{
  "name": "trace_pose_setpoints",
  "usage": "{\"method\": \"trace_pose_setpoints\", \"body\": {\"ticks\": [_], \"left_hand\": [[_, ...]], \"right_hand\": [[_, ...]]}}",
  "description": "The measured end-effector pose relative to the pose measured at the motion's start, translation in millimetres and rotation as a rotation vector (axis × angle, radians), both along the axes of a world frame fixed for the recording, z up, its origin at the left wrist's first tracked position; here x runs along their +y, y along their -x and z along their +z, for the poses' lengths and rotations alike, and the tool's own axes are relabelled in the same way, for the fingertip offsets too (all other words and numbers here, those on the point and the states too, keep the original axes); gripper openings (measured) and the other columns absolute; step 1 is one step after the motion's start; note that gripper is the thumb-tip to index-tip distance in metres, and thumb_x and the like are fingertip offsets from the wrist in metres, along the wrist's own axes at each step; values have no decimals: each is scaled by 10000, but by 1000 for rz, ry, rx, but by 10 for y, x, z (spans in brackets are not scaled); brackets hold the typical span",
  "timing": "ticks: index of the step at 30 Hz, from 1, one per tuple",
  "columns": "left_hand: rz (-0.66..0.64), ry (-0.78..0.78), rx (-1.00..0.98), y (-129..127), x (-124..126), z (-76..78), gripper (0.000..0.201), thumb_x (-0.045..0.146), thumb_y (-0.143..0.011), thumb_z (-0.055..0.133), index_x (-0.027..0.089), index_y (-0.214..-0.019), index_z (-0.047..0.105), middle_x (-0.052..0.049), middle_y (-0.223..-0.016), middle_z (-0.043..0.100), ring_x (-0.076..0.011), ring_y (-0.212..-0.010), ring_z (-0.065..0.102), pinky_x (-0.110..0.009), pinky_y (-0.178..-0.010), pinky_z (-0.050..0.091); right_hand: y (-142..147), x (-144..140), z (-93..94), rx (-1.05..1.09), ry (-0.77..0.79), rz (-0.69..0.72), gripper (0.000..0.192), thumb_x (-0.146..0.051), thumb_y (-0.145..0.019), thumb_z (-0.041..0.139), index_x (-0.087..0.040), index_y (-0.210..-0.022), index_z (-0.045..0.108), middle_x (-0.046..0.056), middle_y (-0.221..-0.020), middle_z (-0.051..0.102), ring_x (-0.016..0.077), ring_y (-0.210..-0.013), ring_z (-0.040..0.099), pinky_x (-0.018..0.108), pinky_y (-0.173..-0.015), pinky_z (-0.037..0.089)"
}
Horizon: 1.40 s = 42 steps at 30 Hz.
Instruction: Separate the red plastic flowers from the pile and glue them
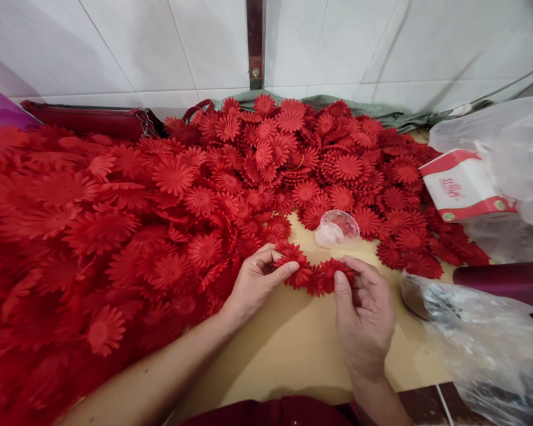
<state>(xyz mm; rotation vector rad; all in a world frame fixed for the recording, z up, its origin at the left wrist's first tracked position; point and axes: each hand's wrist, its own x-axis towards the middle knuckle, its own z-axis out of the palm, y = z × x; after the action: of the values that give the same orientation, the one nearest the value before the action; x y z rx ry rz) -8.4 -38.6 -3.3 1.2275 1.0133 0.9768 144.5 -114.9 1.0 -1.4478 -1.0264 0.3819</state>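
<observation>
My left hand (262,275) pinches a red artificial flower piece (293,255) between thumb and fingers, just above the pale yellow tabletop (288,346). Across from it, my right hand (366,307) grips another red flower piece (327,277), thumb on its near side. More red petals lie between the two, and I cannot tell whether the pieces are joined. Right behind the hands sits a small clear plastic dish (337,228) with something whitish in it.
Heaps of red flower pieces (173,177) cover the left and back. At right are a red-and-white box (466,184), clear plastic bags (484,343) and a dark maroon object (506,284). A red purse (93,120) rests against the tiled wall (213,41).
</observation>
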Motion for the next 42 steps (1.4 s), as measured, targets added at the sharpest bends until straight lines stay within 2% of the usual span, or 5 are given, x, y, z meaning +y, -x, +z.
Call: {"method": "trace_pose_setpoints", "body": {"ticks": [11, 22, 27, 32, 42], "left_hand": [[-86, -57, -53, -23, -48, 71, 388, 473, -769, 837, 168, -609, 657, -7, -742, 585, -136, -728, 539, -261, -702, 426], [-42, -160, 28, 15, -50, 81, 453, 463, -897, 712, 175, -563, 607, 3, -666, 544, -126, -663, 506, -262, -659, 421], [301, -325, 179, 31, -39, 66, 134, 333, -886, 745, 210, -939, 739, -45, -994, 641, -183, -1037, 578, -308, -948, 483], [370, -408, 234, 45, -121, 21, 398, 309, -939, 662, 255, -1333, 630, -113, -1369, 521, -229, -1315, 473, -358, -1050, 504], [-252, -665, 258, -6, -223, 127, 507, 501, -763, 833, 190, -1150, 734, -131, -1148, 664, -235, -1072, 672, -339, -952, 575]], "right_hand": [[22, -36, 59, -133, 72, 295, 172, -247, -976, 602, -233, -1120, 695, -3, -836, 645, 131, -706, 612, 258, -653, 537], [-15, 21, 74, -77, 59, 189, 52, -235, -921, 686, -223, -920, 736, 0, -810, 732, 133, -720, 680, 243, -654, 564], [-18, 2, 57, -26, 109, 226, 133, -280, -916, 702, -232, -1032, 745, -43, -709, 634, 97, -595, 583, 211, -576, 518], [28, -8, -12, -81, 160, 287, 313, -329, -953, 667, -232, -1251, 675, -56, -706, 546, 104, -613, 539, 229, -615, 510], [35, 8, 17, -40, 35, 89, 204, -339, -991, 593, -213, -1150, 618, -2, -861, 592, 136, -757, 601, 254, -690, 518]]}}
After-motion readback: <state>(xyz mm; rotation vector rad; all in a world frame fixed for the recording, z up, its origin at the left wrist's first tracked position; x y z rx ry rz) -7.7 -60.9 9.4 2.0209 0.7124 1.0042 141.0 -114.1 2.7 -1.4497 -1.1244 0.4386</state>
